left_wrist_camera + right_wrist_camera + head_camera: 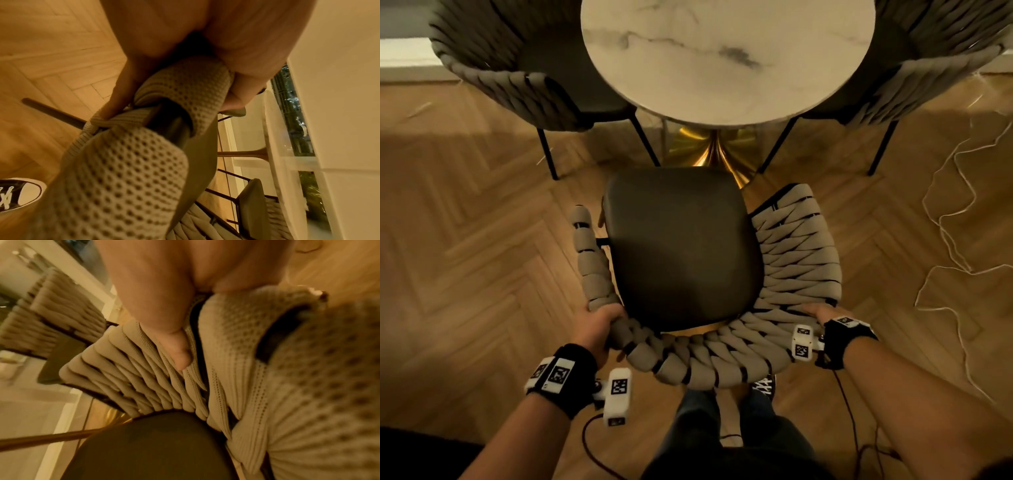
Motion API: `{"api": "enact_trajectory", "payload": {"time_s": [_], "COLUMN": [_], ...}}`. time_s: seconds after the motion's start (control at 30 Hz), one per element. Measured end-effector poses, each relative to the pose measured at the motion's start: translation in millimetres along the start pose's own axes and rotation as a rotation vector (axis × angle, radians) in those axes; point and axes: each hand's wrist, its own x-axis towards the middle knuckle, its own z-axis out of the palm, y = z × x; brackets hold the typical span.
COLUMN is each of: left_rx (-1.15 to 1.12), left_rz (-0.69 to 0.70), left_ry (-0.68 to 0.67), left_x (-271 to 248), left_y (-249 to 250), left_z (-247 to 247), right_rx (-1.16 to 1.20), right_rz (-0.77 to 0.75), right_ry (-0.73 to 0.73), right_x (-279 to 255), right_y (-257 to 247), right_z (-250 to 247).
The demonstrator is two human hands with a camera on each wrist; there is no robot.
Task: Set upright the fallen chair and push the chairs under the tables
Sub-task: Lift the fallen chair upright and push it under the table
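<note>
While you are looking down from the head view, your left hand (599, 325) is curling round the woven backrest of the chair (681, 246) at its left rear corner, and your right hand (822, 313) is gripping the same backrest at the right rear. That chair is standing upright on the wooden floor (465, 240), its dark seat facing the round marble tabletop (722, 58) but lying short of its edge. Two more chairs (493, 68) are sitting tucked at the tabletop's far left and right.

Along the left wrist view, your fingers (236, 97) are wrapping over a knitted strap of the backrest, with a shoe (22, 194) showing on the floor below.

Along the right wrist view, your thumb (176, 350) is pressing on the woven straps while the palm is closing over the top rail, the dark seat lying below.
</note>
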Motion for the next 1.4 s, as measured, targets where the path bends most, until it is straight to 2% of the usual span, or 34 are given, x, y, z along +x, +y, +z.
{"api": "enact_trajectory", "payload": {"time_s": [0.17,0.23,0.33,0.47,0.57,0.63,0.73,0.77,0.8,0.87,1.0,1.1,1.23,1.3,1.4], "left_rx": [-0.015,0.029,0.078,0.130,0.138,0.100,-0.024,-0.054,-0.069,-0.086,-0.023,-0.024,0.018,0.042,0.087], "left_rz": [-0.103,-0.099,-0.067,-0.087,-0.129,-0.142,-0.123,-0.134,-0.152,-0.163,-0.193,-0.172,-0.086,-0.042,-0.013], "left_ry": [-0.010,-0.048,-0.086,-0.026,-0.014,-0.005,-0.002,-0.003,-0.002,0.012,0.062,0.080,0.114,0.112,0.137], "left_x": [61,82,82,122,137,120,95,83,81,71,68,75,109,147,188], "left_y": [-8,-7,6,-8,-20,-16,-18,-19,-27,-35,-28,-19,-1,-1,8], "left_z": [10,24,46,51,45,45,48,51,52,58,64,67,66,59,54], "right_rx": [0.119,0.146,0.151,0.157,0.236,0.347,0.595,0.655,0.682,0.642,0.722,0.729,0.760,0.763,0.749], "right_rz": [-0.061,-0.065,-0.068,-0.105,-0.127,-0.133,-0.089,-0.073,-0.061,-0.074,-0.087,-0.065,-0.140,-0.136,-0.125], "right_ry": [0.126,0.156,0.189,0.225,0.183,0.125,-0.033,-0.032,-0.028,0.081,0.096,0.028,-0.074,-0.106,-0.087], "right_x": [1,4,3,8,11,24,70,59,40,-3,-1,3,-3,-4,-7], "right_y": [-3,-1,6,18,19,30,69,68,63,43,38,31,-2,-21,-38], "right_z": [-9,-16,-19,-14,-13,-13,0,7,13,20,25,30,39,48,61]}}
